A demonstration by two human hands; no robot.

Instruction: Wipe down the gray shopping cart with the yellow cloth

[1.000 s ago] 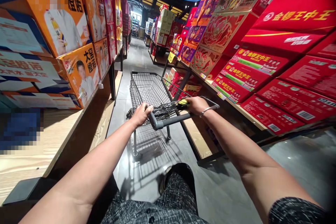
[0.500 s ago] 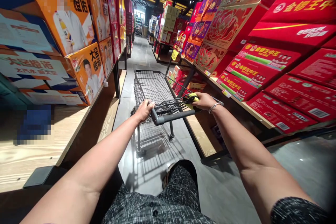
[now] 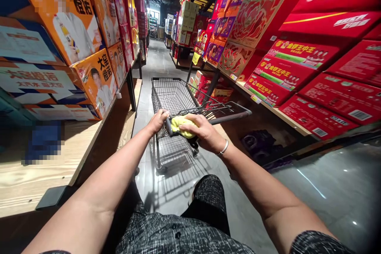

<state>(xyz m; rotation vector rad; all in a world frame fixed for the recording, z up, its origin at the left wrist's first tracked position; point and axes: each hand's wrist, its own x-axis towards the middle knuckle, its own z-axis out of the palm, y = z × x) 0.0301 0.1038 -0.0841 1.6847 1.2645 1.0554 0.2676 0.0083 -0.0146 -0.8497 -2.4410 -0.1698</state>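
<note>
A dark wire shopping cart (image 3: pixel 171 91) stands on the floor in front of me, its basket pointing up the aisle. My left hand (image 3: pixel 158 121) is closed around the left end of the cart's frame, beside the handle. In my right hand (image 3: pixel 205 131) is a bunched yellow-green cloth (image 3: pixel 185 126), with a dark part showing below it. The cloth is pressed over the left part of the grey handle bar (image 3: pixel 232 117), and my fingers lie over its top. The right stretch of the bar is uncovered.
Wooden shelves flank the aisle. Orange drink cartons (image 3: pixel 95 81) are stacked on the left shelf (image 3: pixel 62 158); red gift boxes (image 3: pixel 297 59) and patterned boxes (image 3: pixel 253 20) fill the right one. A yellow tag (image 3: pixel 195 58) hangs farther along. Grey tiled floor (image 3: pixel 159 53) runs ahead between the shelves.
My right hand has slid the cloth leftward along the handle bar, from its right part to its left end. My left hand keeps its grip on the frame. The view has shifted slightly.
</note>
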